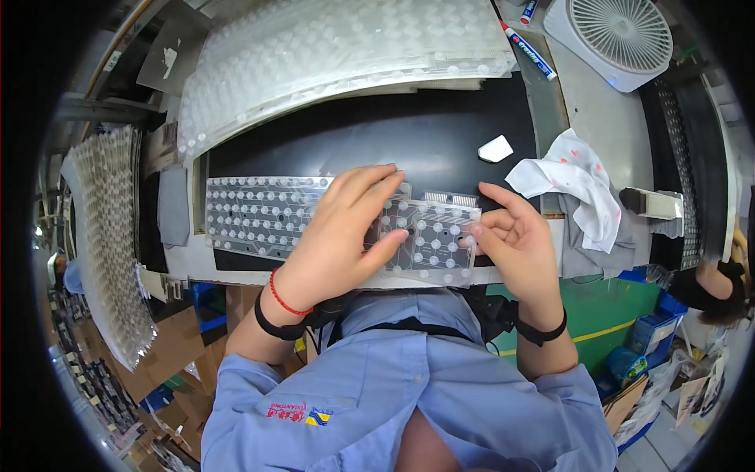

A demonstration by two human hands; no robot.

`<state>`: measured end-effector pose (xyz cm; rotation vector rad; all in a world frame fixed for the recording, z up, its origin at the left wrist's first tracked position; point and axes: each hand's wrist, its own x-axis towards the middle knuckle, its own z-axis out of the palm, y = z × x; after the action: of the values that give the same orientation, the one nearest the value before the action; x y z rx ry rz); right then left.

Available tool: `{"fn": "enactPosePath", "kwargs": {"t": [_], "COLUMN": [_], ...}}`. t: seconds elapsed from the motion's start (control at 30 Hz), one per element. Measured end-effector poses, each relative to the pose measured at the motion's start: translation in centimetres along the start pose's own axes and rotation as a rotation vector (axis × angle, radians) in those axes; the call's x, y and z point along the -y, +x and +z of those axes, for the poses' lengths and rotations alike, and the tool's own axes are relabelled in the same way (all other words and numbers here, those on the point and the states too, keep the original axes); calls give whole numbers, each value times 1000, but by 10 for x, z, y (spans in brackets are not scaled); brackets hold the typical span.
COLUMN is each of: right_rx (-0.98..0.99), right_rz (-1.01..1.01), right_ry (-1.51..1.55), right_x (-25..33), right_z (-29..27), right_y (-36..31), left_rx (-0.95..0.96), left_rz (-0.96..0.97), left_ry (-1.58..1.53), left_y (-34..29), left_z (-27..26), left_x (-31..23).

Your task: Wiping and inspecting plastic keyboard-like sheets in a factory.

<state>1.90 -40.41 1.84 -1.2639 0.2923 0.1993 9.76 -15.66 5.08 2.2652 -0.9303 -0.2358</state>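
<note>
A clear keyboard membrane sheet (pixel 259 216) dotted with rows of round rubber domes lies along the near side of a black work mat (pixel 346 145). My left hand (pixel 334 236) rests flat across the middle of the sheet, its fingers stretched out and the thumb spread to the right, hiding part of the domes. At the sheet's right end, my right hand (pixel 519 256) has thumb and forefinger closed at the edge. A striped connector tail (pixel 450 199) sticks out from the far edge near that hand.
Beyond the mat is a tall stack of similar dome sheets (pixel 346 55); another stack (pixel 106 228) stands at the left. To the right are a white scraper-like piece (pixel 495 149), a red-spotted cloth (pixel 578 189), a marker (pixel 528 53) and a white fan (pixel 621 31).
</note>
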Motion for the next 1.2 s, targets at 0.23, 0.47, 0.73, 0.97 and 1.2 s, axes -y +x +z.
{"fn": "enactPosePath", "kwargs": {"t": [0.23,0.47,0.73,0.97,1.2], "right_rx": [-54,-97,-114,-140,-11], "right_rz": [-81,-99,-131,-395,-594], "right_ry": [-104,-180,-421,-1138,-1585], "right_x": [0,-1,29,80,66], "right_z": [10,15,12,-3,-9], "right_y": [-1,-3,-14,39,59], "left_rx": [-31,-81,-326,-329,-309], "left_rz": [13,55,98,79,80], "left_ry": [66,-96,-134,-308,-425], "left_y": [-3,-15,-31,-39,-42], "left_z": [16,19,20,29,29], "left_x": [-7,-1,9,15,21]}}
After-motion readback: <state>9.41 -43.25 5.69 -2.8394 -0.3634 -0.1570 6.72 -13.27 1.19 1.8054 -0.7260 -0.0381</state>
